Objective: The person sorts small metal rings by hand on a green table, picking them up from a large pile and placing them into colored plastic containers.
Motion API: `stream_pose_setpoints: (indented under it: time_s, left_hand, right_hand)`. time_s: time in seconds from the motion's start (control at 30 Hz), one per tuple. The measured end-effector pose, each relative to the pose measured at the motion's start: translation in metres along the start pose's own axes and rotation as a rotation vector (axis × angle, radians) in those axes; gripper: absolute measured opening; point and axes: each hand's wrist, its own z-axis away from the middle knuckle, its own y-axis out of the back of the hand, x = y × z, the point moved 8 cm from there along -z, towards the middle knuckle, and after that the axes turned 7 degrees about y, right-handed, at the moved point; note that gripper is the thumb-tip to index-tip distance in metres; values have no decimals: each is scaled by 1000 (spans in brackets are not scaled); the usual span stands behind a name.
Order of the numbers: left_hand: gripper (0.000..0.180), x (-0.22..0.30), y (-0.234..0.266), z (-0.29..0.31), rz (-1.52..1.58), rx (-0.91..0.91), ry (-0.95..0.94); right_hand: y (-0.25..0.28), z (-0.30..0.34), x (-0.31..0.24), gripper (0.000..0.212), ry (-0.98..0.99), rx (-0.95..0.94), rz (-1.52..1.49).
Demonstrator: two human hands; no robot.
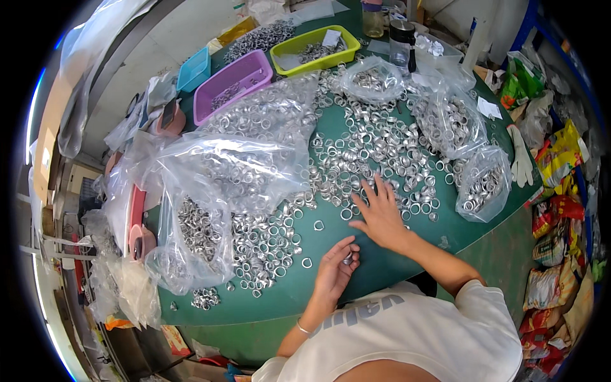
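On the green table (382, 267), crinkled clear plastic bags (216, 184) of shiny metal rings lie left, purple (232, 86) and yellow-green trays (315, 48) far, the left hand (336, 270) pinching one small ring (348, 259) near the table's near edge, the right hand (382, 216) flat, fingers spread on the loose ring pile (375, 153), and colourful snack packets (560, 159) right.

Silver rings (375, 149) cover a green table (382, 267); trays purple (232, 76), yellow-green (315, 48).
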Motion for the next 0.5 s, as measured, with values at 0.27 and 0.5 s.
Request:
stream_pose_setpoints:
  time_s: [0.27,0.5]
  left_hand:
    - [33,9,8,9,8,6,-85]
    - [41,25,-12,15,8,-7,-98]
  right_hand:
    - [1,10,-21,48,124,36,-450]
    - [7,-12,27,59,-26,44,-50]
